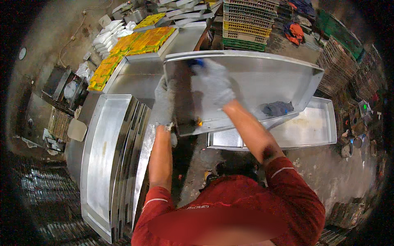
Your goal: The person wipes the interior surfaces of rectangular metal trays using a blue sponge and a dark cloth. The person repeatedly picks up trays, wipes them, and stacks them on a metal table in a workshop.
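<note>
A long shallow metal tray (pixel 254 78) is tilted up in front of me. My left hand (pixel 163 102), in a pale work glove, is closed on the tray's left end. My right hand (pixel 215 84), gloved too and smeared by motion, is inside the tray towards its left end. A small dark-blue thing (pixel 197 62) shows at its fingertips, too blurred to name. The tray's left part looks dark brown, with a small orange-yellow bit (pixel 200 122) near its lower edge. A crumpled dark grey cloth (pixel 278 108) lies at its lower right.
Several metal trays (pixel 107 160) stand nested at my left. Another tray (pixel 303 127) lies behind the held one at right. Yellow-orange blocks (pixel 141 43) fill trays on the metal table (pixel 139 84). Plastic crates (pixel 248 24) are stacked at the back, with more crates (pixel 340 65) at right.
</note>
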`<state>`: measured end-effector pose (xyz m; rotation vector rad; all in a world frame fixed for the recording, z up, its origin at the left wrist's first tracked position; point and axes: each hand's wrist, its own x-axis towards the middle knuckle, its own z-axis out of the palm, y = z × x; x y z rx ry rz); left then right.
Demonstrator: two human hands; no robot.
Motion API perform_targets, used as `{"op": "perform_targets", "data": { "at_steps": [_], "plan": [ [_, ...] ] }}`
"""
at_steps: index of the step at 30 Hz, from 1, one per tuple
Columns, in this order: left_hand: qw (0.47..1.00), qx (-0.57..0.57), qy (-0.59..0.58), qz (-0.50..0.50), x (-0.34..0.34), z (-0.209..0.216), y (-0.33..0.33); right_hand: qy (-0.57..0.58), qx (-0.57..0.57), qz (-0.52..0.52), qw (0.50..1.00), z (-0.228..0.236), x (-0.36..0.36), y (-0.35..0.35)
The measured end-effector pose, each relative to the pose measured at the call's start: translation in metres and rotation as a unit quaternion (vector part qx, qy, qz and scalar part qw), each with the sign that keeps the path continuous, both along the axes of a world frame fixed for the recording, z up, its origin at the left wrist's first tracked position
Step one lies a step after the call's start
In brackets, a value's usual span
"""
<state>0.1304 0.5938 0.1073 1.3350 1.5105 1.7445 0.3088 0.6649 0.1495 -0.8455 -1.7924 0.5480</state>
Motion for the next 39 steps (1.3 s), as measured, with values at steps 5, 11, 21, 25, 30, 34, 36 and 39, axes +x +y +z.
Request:
{"op": "perform_targets", "data": {
  "at_steps": [5, 11, 21, 25, 30, 34, 36, 39],
  "plan": [
    [0.999, -0.044, -0.025, -0.006, 0.028, 0.015, 0.002, -0.117, 0.000, 0.039, 0.992, -0.043, -0.024, -0.013],
    [0.995, -0.060, 0.055, 0.052, 0.027, 0.033, 0.013, -0.497, 0.104, 0.025, 0.861, -0.149, 0.009, -0.069],
    [0.995, 0.095, 0.005, -0.038, 0.037, 0.045, -0.017, 0.005, -0.379, -0.139, 0.915, -0.265, 0.233, 0.034],
    [0.987, 0.108, 0.020, -0.116, 0.069, 0.054, -0.021, -0.263, 0.118, -0.184, 0.940, -0.282, 0.101, 0.034],
    [0.983, 0.120, 0.117, -0.075, 0.093, 0.059, -0.024, -0.184, 0.110, -0.096, 0.972, -0.216, -0.023, 0.030],
    [0.977, 0.154, 0.104, -0.102, 0.088, 0.060, -0.027, -0.021, -0.095, 0.002, 0.995, -0.195, -0.040, 0.020],
    [0.978, 0.156, 0.105, -0.095, 0.084, 0.060, -0.028, -0.235, -0.047, -0.069, 0.968, -0.200, -0.036, 0.012],
    [0.983, 0.161, 0.038, -0.084, 0.081, 0.056, -0.028, 0.538, -0.263, 0.279, 0.751, -0.209, -0.031, 0.009]
  ]
}}
